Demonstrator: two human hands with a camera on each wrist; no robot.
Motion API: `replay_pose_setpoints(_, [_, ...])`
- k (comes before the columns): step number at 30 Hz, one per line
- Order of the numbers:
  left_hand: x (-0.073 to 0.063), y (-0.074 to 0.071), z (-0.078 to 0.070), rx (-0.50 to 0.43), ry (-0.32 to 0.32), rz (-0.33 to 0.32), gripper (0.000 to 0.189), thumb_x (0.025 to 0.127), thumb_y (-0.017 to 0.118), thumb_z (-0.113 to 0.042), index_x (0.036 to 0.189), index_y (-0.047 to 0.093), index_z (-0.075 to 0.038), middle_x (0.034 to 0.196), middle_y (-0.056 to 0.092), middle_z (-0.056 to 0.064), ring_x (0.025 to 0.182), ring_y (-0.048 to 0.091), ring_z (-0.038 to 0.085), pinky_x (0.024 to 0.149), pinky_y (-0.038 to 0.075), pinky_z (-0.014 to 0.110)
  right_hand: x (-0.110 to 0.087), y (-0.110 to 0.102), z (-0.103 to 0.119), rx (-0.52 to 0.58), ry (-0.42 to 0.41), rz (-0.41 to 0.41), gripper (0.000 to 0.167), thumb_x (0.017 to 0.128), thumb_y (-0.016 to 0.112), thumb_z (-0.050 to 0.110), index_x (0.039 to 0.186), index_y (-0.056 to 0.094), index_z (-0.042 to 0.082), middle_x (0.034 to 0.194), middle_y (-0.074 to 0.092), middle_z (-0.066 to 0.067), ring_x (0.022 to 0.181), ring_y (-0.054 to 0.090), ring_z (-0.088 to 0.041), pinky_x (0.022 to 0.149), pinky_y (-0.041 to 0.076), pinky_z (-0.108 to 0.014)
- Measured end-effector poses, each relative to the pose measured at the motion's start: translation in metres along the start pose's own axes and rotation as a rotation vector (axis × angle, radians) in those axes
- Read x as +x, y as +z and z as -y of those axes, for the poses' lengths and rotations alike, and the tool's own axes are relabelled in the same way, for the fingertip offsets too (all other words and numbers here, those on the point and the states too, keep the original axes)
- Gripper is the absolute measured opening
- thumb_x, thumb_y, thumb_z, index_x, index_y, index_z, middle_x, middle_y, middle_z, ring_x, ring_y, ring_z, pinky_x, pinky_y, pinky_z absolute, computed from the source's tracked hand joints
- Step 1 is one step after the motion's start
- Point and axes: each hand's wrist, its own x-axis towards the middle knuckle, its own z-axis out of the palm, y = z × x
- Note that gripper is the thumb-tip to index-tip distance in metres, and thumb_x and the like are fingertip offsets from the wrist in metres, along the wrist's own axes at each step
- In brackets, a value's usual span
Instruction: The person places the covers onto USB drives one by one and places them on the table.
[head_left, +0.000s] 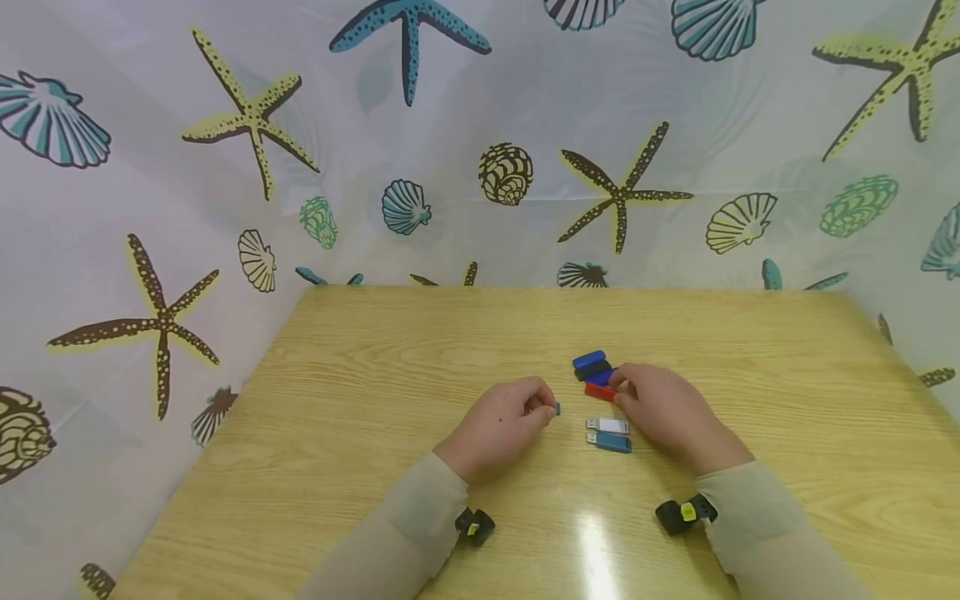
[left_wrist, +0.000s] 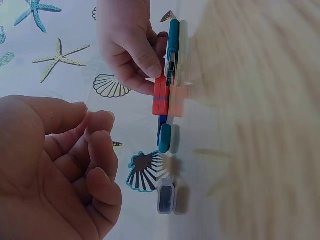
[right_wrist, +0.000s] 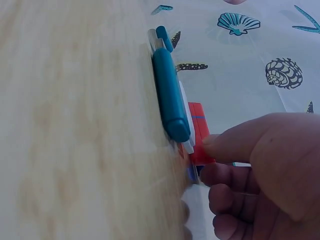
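My right hand (head_left: 663,408) pinches the end of a red USB stick (head_left: 599,392), thumb (right_wrist: 225,145) on its near side. In the left wrist view the red stick has a thin blue line across it. Nearer to me lie a white USB stick (head_left: 610,426) and a teal USB stick (head_left: 612,442), metal plugs pointing left. My left hand (head_left: 502,421) hovers with loosely curled fingers and holds nothing. Beyond its fingertips a small teal cap (left_wrist: 164,138) and a whitish cap (left_wrist: 165,197) rest on the table.
Behind the red stick, blue (head_left: 588,360) and black (head_left: 592,371) sticks lie side by side, with another blue one (head_left: 598,378) partly covered by my right fingers. A cloth with shells and starfish (head_left: 618,196) borders the wooden table (head_left: 360,367) at the back and sides.
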Motion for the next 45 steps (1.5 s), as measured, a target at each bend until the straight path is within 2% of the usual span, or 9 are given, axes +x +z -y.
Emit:
replay_pose_setpoints(8, [0.0,-0.001,0.0,0.007,0.006,0.002,0.008,0.104,0.058,-0.031,0.103,0.064,-0.027,0.082,0.062,-0.01,0.071,0.054,0.012,0.065,0.046,0.031,0.0,0.002,0.002,-0.048,-0.082,-0.048,0.018,0.098,0.063,0.011,0.113,0.072,0.012,0.107,0.069,-0.007,0.095,0.064,-0.027,0.086,0.051,-0.053])
replay_pose_setpoints(11, [0.0,-0.001,0.001,0.005,0.008,0.0,0.007,0.104,0.058,-0.031,0.102,0.064,-0.028,0.082,0.062,-0.01,0.071,0.054,0.012,0.066,0.046,0.031,0.0,0.003,0.001,-0.06,-0.081,-0.049,0.019,0.098,0.064,0.012,0.114,0.073,0.013,0.103,0.067,-0.006,0.091,0.063,-0.025,0.084,0.051,-0.052])
replay_pose_setpoints(17, [0.001,-0.002,0.002,0.012,-0.033,-0.01,0.011,0.105,0.057,-0.033,0.107,0.065,-0.026,0.087,0.064,-0.011,0.076,0.056,0.013,0.069,0.049,0.032,0.0,0.004,0.0,-0.044,-0.056,-0.046,0.022,0.099,0.061,0.016,0.117,0.073,0.013,0.109,0.068,-0.006,0.099,0.064,-0.028,0.088,0.051,-0.053])
replay_pose_setpoints(22, [0.003,-0.006,0.003,0.022,-0.084,-0.053,0.014,0.105,0.056,-0.029,0.113,0.066,-0.022,0.095,0.065,-0.01,0.079,0.058,0.013,0.071,0.05,0.032,0.001,0.003,0.0,-0.018,-0.039,-0.035,0.02,0.099,0.061,0.02,0.115,0.073,0.014,0.108,0.069,-0.006,0.095,0.063,-0.026,0.088,0.05,-0.052])
replay_pose_setpoints(26, [0.004,-0.01,0.006,0.043,-0.085,-0.07,0.013,0.105,0.057,-0.023,0.114,0.066,-0.019,0.094,0.064,-0.008,0.075,0.057,0.014,0.069,0.05,0.032,0.002,0.002,0.0,-0.008,-0.041,-0.024,0.017,0.1,0.063,0.021,0.112,0.073,0.015,0.108,0.069,-0.005,0.091,0.061,-0.024,0.088,0.05,-0.052])
replay_pose_setpoints(31, [0.005,-0.012,0.01,0.091,-0.096,-0.064,0.01,0.103,0.06,-0.024,0.109,0.066,-0.02,0.095,0.062,-0.011,0.081,0.057,0.013,0.074,0.049,0.032,0.002,0.002,0.0,0.004,-0.055,-0.016,0.016,0.1,0.062,0.021,0.109,0.073,0.014,0.107,0.07,-0.004,0.088,0.06,-0.023,0.085,0.051,-0.05])
replay_pose_setpoints(35, [0.005,-0.014,0.013,0.145,-0.113,-0.028,0.007,0.101,0.063,-0.025,0.105,0.067,-0.021,0.094,0.061,-0.01,0.084,0.056,0.014,0.075,0.049,0.033,0.002,0.0,0.0,0.006,-0.055,-0.011,0.014,0.1,0.061,0.021,0.105,0.072,0.016,0.101,0.069,-0.001,0.082,0.058,-0.021,0.081,0.051,-0.046])
replay_pose_setpoints(41, [0.002,-0.015,0.017,0.274,-0.108,0.087,0.012,0.096,0.065,-0.022,0.108,0.068,-0.022,0.095,0.056,-0.008,0.086,0.054,0.013,0.081,0.047,0.032,0.002,-0.001,0.001,0.003,-0.063,0.01,0.01,0.1,0.062,0.022,0.101,0.07,0.016,0.089,0.063,0.004,0.077,0.054,-0.018,0.074,0.046,-0.039])
replay_pose_setpoints(45, [0.001,-0.016,0.018,0.294,-0.089,0.15,0.019,0.09,0.066,-0.014,0.108,0.068,-0.02,0.096,0.056,-0.006,0.087,0.054,0.014,0.081,0.047,0.031,0.001,-0.001,0.001,0.011,-0.068,0.007,0.009,0.1,0.062,0.022,0.1,0.069,0.016,0.086,0.061,0.004,0.076,0.053,-0.018,0.071,0.044,-0.038])
